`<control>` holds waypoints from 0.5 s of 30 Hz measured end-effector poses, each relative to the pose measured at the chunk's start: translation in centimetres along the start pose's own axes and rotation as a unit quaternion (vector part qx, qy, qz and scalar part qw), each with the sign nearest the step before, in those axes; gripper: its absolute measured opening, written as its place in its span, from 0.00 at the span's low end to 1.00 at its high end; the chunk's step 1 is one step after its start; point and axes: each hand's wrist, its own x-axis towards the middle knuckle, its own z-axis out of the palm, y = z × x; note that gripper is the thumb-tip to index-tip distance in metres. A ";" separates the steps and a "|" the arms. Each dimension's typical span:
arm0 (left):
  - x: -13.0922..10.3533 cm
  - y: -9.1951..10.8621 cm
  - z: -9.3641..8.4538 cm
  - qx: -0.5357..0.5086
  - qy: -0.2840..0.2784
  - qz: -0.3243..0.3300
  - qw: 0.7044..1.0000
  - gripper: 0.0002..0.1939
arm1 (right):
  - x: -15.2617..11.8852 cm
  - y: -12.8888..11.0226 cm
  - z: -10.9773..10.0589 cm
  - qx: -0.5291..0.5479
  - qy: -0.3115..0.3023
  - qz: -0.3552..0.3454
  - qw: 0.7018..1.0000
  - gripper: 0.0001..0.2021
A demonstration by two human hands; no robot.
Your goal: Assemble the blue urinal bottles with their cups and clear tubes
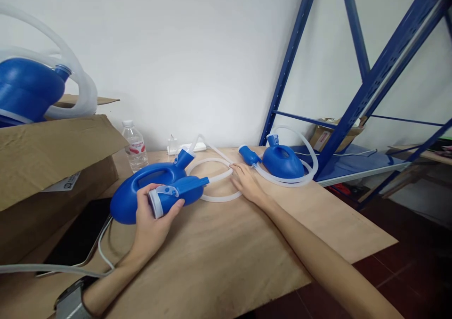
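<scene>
My left hand (155,217) is wrapped round a blue plastic urinal head (187,190) with a white cap at its near end. Just behind it a blue urinal bottle (132,192) with a handle and a short spout rests on the table. A translucent white tube (219,199) runs in loops from the held head across the tabletop. My right hand (247,182) has its fingers closed on that tube at the right side of the loops. Farther right stand a second blue urinal bottle (282,162) and its blue head (249,155), with a coiled tube (310,170) around them.
An open cardboard box (60,144) on the left holds another blue bottle (30,90) with tubing. Near it are a water bottle (135,147), a black tablet (79,234) with a cable, and a white power strip (193,147). Blue metal shelving (353,116) rises beyond the wooden table's (226,257) right side.
</scene>
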 end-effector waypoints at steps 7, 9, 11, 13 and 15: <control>-0.7 0.5 0.2 -0.031 -0.040 0.008 0.999 0.29 | -0.2 0.7 0.5 0.022 -0.007 -0.027 0.999 0.20; -0.6 0.5 0.3 -0.024 -0.036 0.001 0.999 0.29 | 0.0 0.1 0.3 0.025 0.000 -0.034 0.999 0.18; -0.5 0.3 0.3 -0.015 -0.032 -0.009 0.999 0.30 | 0.1 -0.5 0.0 0.026 -0.002 -0.044 0.999 0.15; -0.4 0.2 0.4 -0.010 -0.030 -0.016 0.999 0.30 | 0.3 -1.3 -0.3 0.030 -0.005 -0.056 0.998 0.14; -0.4 0.1 0.4 -0.009 -0.031 -0.016 0.999 0.30 | 0.4 -2.4 -0.4 0.038 -0.005 -0.070 0.997 0.14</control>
